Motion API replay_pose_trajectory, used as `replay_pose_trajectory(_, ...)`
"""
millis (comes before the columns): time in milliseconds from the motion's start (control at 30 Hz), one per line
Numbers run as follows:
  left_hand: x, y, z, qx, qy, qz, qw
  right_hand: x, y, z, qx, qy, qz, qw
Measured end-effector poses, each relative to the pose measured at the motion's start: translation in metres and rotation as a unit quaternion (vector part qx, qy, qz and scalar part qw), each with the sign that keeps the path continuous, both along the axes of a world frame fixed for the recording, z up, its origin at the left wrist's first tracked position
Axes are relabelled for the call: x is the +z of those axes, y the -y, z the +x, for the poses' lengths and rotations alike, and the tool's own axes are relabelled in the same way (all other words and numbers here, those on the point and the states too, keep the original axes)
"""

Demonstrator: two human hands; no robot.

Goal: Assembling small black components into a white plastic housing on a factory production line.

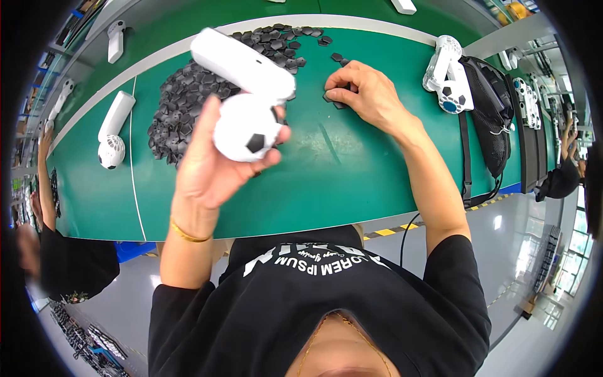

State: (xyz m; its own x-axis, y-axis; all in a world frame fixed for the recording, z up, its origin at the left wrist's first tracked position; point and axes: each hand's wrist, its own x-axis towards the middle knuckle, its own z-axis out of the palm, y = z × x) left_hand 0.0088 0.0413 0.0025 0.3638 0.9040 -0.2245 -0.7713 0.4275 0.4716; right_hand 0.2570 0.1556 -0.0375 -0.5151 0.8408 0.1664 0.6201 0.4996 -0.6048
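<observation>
My left hand holds up a white plastic casing with a ball-shaped end and a long rounded body. Black pentagon patches show on the ball's right side, as on a football. The fingers wrap behind the ball and are partly hidden. Over the green table, the thumb and index finger of my right hand pinch a small black pentagon piece. Just beyond that hand lie loose black pentagons. A large heap of such pieces spreads behind and left of the casing.
Another white ball-ended casing lies at left, past a white line. At right, patterned white casings sit beside a black mesh bag with a strap. A pale raised strip borders the table's far side. A co-worker's arm reaches in at far left.
</observation>
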Motion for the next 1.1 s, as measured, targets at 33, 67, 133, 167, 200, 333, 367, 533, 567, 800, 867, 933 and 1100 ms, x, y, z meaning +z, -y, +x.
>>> replay_pose_trajectory(33,-0.004,0.003,0.008,0.0,0.0,0.002,1.0,0.0,-0.002,0.0,0.0,0.0,0.002,1.0)
replay_pose_trajectory(67,-0.007,0.006,0.016,-0.022,-0.006,0.013,1.0,0.0,-0.003,-0.001,0.005,0.014,-0.008,1.0)
replay_pose_trajectory(133,-0.013,0.01,0.025,-0.046,-0.012,0.024,0.999,0.004,-0.006,-0.002,0.011,0.041,-0.032,0.999)
replay_pose_trajectory(167,-0.018,0.011,0.028,-0.059,-0.035,0.054,0.996,0.006,-0.007,-0.002,0.011,0.041,-0.032,0.999)
replay_pose_trajectory(200,-0.023,0.012,0.03,-0.073,-0.057,0.082,0.992,0.008,-0.009,-0.002,0.01,0.048,-0.053,0.997)
replay_pose_trajectory(333,-0.021,0.01,0.035,-0.083,-0.094,0.083,0.989,0.011,-0.008,-0.003,-0.008,0.042,-0.103,0.994)
replay_pose_trajectory(367,-0.02,0.01,0.037,-0.081,-0.1,0.069,0.989,0.011,-0.005,-0.003,-0.023,0.023,-0.109,0.993)
replay_pose_trajectory(533,-0.034,0.013,0.05,0.063,-0.18,0.088,0.978,0.033,0.047,-0.011,-0.053,-0.347,-0.264,0.899)
replay_pose_trajectory(567,-0.036,0.012,0.052,0.105,-0.226,0.12,0.961,0.031,0.06,-0.014,-0.053,-0.346,-0.267,0.898)
replay_pose_trajectory(800,-0.048,0.009,0.06,0.205,-0.397,0.267,0.854,0.011,0.107,-0.046,-0.106,-0.547,-0.298,0.775)
replay_pose_trajectory(867,-0.048,0.013,0.063,0.223,-0.354,0.244,0.875,0.009,0.11,-0.046,-0.112,-0.54,-0.297,0.779)
replay_pose_trajectory(933,-0.049,0.014,0.065,0.232,-0.33,0.233,0.885,0.009,0.111,-0.047,-0.12,-0.527,-0.296,0.787)
replay_pose_trajectory(1100,-0.049,0.018,0.067,0.253,-0.39,0.232,0.855,0.007,0.115,-0.05,-0.135,-0.531,-0.289,0.785)
